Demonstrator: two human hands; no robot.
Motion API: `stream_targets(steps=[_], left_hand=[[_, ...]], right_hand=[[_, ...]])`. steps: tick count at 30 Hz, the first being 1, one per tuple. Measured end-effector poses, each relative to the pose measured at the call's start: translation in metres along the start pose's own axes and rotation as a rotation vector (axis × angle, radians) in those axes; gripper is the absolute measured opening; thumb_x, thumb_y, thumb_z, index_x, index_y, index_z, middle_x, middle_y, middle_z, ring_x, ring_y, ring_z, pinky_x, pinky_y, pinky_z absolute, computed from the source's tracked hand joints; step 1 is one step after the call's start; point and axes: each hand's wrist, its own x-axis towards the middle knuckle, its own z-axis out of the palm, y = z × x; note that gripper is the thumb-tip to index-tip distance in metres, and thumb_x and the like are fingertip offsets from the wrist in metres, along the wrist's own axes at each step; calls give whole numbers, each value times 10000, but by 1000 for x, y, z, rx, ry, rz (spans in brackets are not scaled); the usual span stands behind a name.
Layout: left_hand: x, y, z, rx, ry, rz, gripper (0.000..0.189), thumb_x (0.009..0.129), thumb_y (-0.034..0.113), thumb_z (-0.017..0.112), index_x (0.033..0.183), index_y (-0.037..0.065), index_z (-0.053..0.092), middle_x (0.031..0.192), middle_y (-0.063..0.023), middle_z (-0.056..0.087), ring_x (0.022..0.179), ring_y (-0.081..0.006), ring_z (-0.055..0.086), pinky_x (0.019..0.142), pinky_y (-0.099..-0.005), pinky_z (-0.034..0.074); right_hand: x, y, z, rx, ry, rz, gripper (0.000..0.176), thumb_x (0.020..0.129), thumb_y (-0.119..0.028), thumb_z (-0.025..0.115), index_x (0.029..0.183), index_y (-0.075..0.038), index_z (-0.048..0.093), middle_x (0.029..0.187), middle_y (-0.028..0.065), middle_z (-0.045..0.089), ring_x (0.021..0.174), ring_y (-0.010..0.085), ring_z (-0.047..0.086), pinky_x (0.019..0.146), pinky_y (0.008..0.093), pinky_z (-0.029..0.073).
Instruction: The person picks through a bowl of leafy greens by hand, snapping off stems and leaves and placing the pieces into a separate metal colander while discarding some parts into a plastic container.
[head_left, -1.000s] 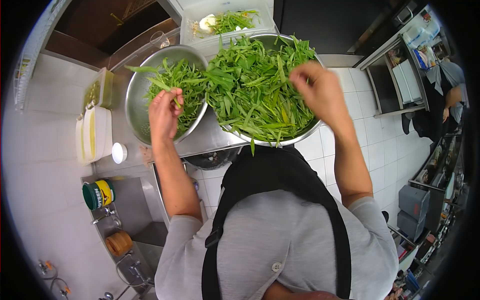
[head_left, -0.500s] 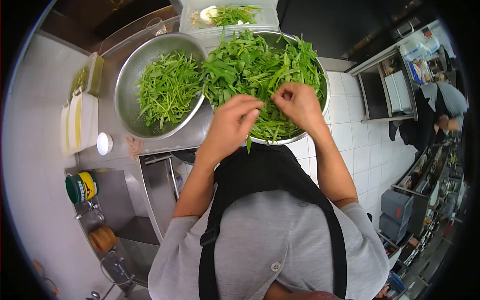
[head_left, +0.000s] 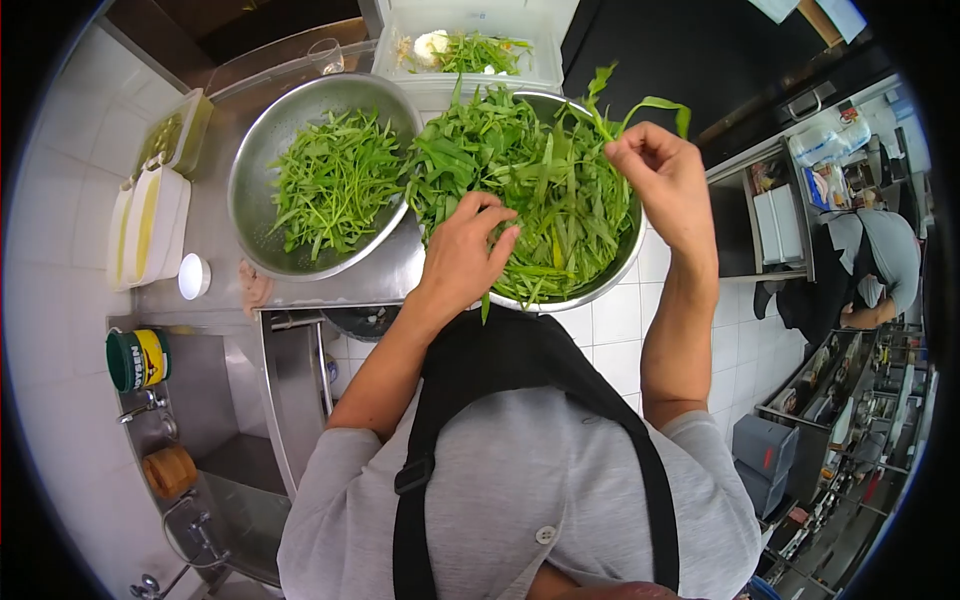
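My right hand is raised at the right edge of a large metal bowl, pinching a sprig of leafy greens between thumb and fingers. Its narrow leaves stick out past the fingertips. At the bowl's near left side, my left hand hovers over or touches the heap of greens, fingers curved and apart, with nothing visible in them. To the left, a metal colander bowl contains a smaller pile of cut leaves and stems.
Behind the bowls is a clear plastic tub with green scraps and something white. A small white cup, pale containers and a green-yellow tub line the left, near a sink. A co-worker bends at right.
My right hand has lifted up and right, away from the left hand, with a sprig in its fingers. My left hand has dropped slightly. The co-worker bends lower.
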Motion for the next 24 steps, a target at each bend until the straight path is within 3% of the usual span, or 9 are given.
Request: stream_targets(steps=[1, 4, 5, 9, 12, 15, 18, 21, 24], left_hand=[[2, 0, 0, 31, 19, 45, 202, 953, 153, 708, 1101, 18, 731, 1127, -122, 659, 717, -271, 680, 714, -398, 544], [3, 12, -5, -81, 3, -89, 192, 940, 133, 725, 1087, 10, 737, 1096, -110, 667, 663, -229, 661, 677, -369, 537], [4, 14, -5, -144, 43, -73, 164, 927, 97, 738, 1054, -6, 749, 1048, -110, 680, 613, -171, 635, 616, -317, 513], [9, 29, -12, -320, 79, -64, 135, 934, 69, 750, 1024, -30, 762, 859, -70, 680, 578, -77, 562, 538, -243, 432], [6, 40, -15, -499, 103, -181, 130, 961, 64, 741, 1058, -10, 782, 885, -13, 692, 683, -59, 579, 593, -196, 440], [4, 47, -18, -741, 124, -236, 147, 979, 71, 727, 1092, -7, 779, 920, -20, 724, 724, -62, 616, 600, -202, 458], [7, 47, -15, -763, 63, -187, 185, 952, 85, 755, 1108, -15, 769, 905, -50, 747, 721, -64, 648, 590, -223, 487], [19, 68, -15, -422, 21, -36, 215, 921, 105, 784, 1084, -32, 763, 883, -79, 752, 699, -74, 669, 580, -243, 507], [37, 55, 11, -259, 107, 61, 289, 901, 159, 807, 1084, -58, 755, 799, -63, 709, 651, -101, 640, 586, -255, 501]], right_hand=[[-2, -11, -7, 50, 4, 3, 201, 952, -153, 744, 826, -17, 666, 690, -77, 568, 618, 1, 441, 547, 215, 335], [2, -17, -17, 186, -9, -1, 175, 957, -163, 755, 855, -43, 679, 688, -75, 559, 584, 5, 420, 533, 205, 313], [3, -14, -16, 234, -20, 1, 163, 957, -165, 756, 864, -54, 682, 687, -72, 553, 574, 10, 414, 532, 200, 312], [0, -2, -10, 213, -38, 20, 194, 967, -190, 760, 914, -11, 708, 761, -16, 640, 588, 34, 479, 562, 209, 379], [-6, 1, -9, 253, -42, 20, 199, 968, -191, 758, 923, -3, 709, 794, 6, 667, 595, 37, 490, 570, 208, 391], [-9, 11, -9, 266, -44, 14, 194, 967, -187, 758, 935, -1, 711, 784, 6, 665, 601, 38, 496, 572, 205, 394], [-13, 14, -3, 307, -27, 34, 176, 958, -171, 765, 937, -5, 712, 773, -5, 657, 599, 41, 501, 570, 202, 398], [-18, 15, 10, 325, 2, 35, 148, 943, -136, 775, 942, -5, 706, 772, -9, 659, 605, 39, 518, 559, 204, 414], [-18, 11, 25, 323, -41, 60, 160, 937, -146, 796, 952, -14, 706, 765, -18, 669, 620, 25, 535, 556, 202, 424]])
